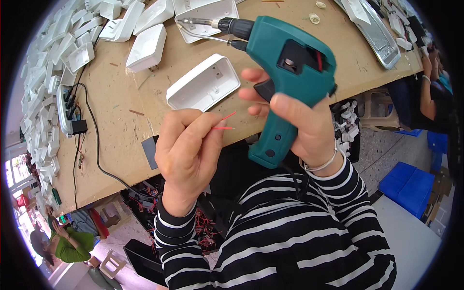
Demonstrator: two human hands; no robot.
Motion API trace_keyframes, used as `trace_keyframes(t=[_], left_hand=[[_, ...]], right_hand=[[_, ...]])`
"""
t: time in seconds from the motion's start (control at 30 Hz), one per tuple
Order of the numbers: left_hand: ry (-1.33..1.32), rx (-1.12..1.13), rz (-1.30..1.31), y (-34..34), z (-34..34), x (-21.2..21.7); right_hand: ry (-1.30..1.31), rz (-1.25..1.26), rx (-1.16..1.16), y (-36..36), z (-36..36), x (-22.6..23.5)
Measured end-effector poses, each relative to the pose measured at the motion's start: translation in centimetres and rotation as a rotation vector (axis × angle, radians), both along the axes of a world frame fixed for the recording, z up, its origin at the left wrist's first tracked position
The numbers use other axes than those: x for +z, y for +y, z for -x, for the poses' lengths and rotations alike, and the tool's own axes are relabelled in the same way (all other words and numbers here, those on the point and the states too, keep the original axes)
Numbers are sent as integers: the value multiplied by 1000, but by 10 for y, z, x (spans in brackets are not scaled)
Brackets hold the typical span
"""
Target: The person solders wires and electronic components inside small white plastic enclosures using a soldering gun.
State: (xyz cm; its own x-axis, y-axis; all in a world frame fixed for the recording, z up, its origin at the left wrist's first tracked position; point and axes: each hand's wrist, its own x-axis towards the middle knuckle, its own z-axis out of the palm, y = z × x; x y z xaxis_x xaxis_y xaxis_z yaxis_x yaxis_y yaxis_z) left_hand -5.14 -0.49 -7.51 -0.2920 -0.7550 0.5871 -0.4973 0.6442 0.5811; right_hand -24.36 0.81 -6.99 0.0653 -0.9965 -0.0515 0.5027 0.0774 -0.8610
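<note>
Fingers of left hand pinch red wires, ends hidden; right hand grips teal soldering gun.

A wooden workbench fills ten to two o'clock; blue crates sit on speckled floor at four.

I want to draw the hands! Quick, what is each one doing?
Left hand: closed, fingers pinching thin red wires.
Right hand: closed around the green soldering gun.
</note>
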Motion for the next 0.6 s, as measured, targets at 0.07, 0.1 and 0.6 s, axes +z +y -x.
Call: trace_keyframes(t=[0.07,0.1,0.6], left_hand=[[40,-50,-35,-2,-2,3],[75,-96,-66,-2,-5,4],[170,-238,-114,-2,-12,4]], right_hand=[[106,48,2,6,1,3],[149,68,-5,7,-2,6],[371,228,24,12,-17,1]])
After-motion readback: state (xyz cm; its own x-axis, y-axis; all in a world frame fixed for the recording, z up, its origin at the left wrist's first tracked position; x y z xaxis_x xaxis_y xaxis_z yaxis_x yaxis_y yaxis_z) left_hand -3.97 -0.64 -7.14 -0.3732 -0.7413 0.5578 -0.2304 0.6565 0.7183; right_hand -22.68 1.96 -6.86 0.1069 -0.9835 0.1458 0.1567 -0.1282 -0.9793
